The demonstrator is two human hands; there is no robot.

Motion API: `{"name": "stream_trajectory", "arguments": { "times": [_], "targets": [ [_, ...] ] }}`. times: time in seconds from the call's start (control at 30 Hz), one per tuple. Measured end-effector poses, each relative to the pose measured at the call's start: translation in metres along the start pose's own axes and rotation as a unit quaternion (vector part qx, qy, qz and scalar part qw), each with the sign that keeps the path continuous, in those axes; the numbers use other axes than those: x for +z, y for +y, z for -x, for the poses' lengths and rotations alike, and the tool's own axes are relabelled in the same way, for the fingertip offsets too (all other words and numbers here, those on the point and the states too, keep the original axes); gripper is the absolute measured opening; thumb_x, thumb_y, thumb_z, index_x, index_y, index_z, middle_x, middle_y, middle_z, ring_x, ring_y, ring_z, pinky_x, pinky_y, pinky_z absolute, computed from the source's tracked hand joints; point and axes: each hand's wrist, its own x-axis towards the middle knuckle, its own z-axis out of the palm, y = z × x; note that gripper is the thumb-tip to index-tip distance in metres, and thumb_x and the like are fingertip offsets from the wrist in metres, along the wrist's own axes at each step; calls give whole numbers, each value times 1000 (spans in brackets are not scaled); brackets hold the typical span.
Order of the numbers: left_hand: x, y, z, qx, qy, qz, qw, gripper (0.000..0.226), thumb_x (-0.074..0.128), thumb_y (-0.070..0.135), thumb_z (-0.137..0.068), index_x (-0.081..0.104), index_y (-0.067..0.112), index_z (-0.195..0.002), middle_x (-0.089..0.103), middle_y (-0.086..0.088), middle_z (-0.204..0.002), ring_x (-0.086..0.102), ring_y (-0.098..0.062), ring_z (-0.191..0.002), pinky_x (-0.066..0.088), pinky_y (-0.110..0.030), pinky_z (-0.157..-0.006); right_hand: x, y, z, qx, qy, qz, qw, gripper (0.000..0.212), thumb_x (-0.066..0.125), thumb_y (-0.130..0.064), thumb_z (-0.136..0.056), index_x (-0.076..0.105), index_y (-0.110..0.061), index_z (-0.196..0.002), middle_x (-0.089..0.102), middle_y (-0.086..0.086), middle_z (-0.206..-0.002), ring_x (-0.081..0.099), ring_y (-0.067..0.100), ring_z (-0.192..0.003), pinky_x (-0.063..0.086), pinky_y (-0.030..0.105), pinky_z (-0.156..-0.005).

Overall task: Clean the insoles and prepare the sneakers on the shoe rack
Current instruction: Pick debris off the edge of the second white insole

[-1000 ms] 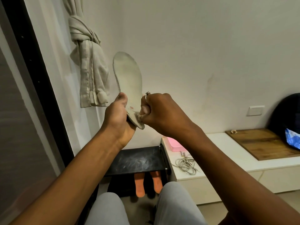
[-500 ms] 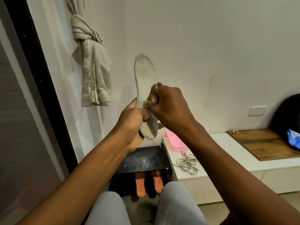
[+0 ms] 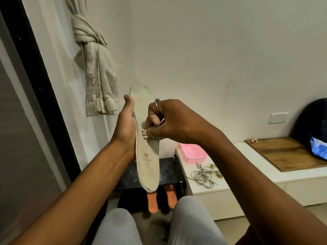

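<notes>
Head view: one pale insole [image 3: 148,156] stands nearly upright in front of the person, over the black rack [image 3: 131,175]. The left hand [image 3: 124,128] backs it from the left, palm flat against its underside and thumb up along the edge. The right hand [image 3: 169,119] is curled closed on a small wad of cloth [image 3: 145,134], pressed against the insole's printed face at mid-length; one ring [image 3: 157,103] shows on a finger. Under the rack's top shelf lie two orange insoles [image 3: 153,200], side by side. To the right, a white bench [image 3: 230,188] carries one pink tray [image 3: 192,153], a tangle of laces [image 3: 202,175] and one wooden board [image 3: 286,152]. One knotted curtain [image 3: 95,68] hangs at upper left.
</notes>
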Motion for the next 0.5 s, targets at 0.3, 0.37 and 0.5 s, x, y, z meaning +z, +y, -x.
{"name": "stream_trajectory", "arguments": {
  "times": [0.3,0.37,0.5],
  "targets": [
    [11,-13,5,-115,-51,-61,990,71,23,74,-97,67,26,-125,74,-11,-113,72,-34,-98,53,-41,-73,7,35,-17,-60,301,100,946,14,71,-8,-85,60,-7,-76,70,6,-81,66,23,-76,54,43,-67],
    [11,-13,5,-128,-59,-59,988,74,24,75,-96,65,24,-130,71,-14,-117,70,-38,-101,53,-40,-69,6,37,-18,-56,327,104,938,13,72,-8,-84,61,-5,-77,70,4,-81,64,21,-74,52,42,-67],
    [7,-11,1,-115,-64,-23,991,78,14,78,-94,70,25,-108,73,-11,-99,70,-31,-77,52,-39,-64,7,25,-14,-30,225,72,971,31,75,-9,-82,51,-21,-67,71,6,-82,70,23,-81,58,44,-69]
  ]
}}
